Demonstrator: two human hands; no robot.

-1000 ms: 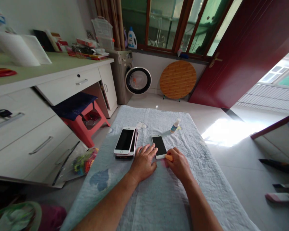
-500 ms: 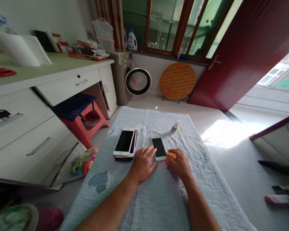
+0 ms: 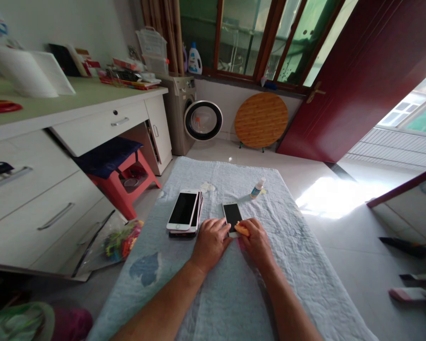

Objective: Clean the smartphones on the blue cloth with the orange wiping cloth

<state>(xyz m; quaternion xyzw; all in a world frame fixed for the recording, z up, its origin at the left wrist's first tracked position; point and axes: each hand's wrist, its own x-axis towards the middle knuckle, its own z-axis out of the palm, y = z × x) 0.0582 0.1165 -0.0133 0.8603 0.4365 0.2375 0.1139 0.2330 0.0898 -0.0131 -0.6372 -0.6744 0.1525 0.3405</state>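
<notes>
A white smartphone (image 3: 232, 213) lies face up on the cloth-covered table, its dark screen showing. At its left edge rests my left hand (image 3: 210, 240), with the fingers stretched out and the fingertips touching the phone's lower left side. My right hand (image 3: 256, 240) is closed around a small orange cloth or sponge (image 3: 242, 229), which lies against the lower right part of the screen. Part of the phone's lower end is hidden by the hands. To the left, another white smartphone (image 3: 182, 209) lies on top of a small stack of phones.
A small spray bottle (image 3: 257, 188) stands beyond the phone on the pale blue tablecloth (image 3: 234, 303). A red stool (image 3: 128, 182) and a white desk (image 3: 92, 118) are at the left. Behind are a washing machine (image 3: 179, 109) with its door open and a folded round table (image 3: 261, 119).
My right hand has moved left, bringing the orange piece from the phone's right edge onto its screen. My left hand has stayed nearly in place beside the phone.
</notes>
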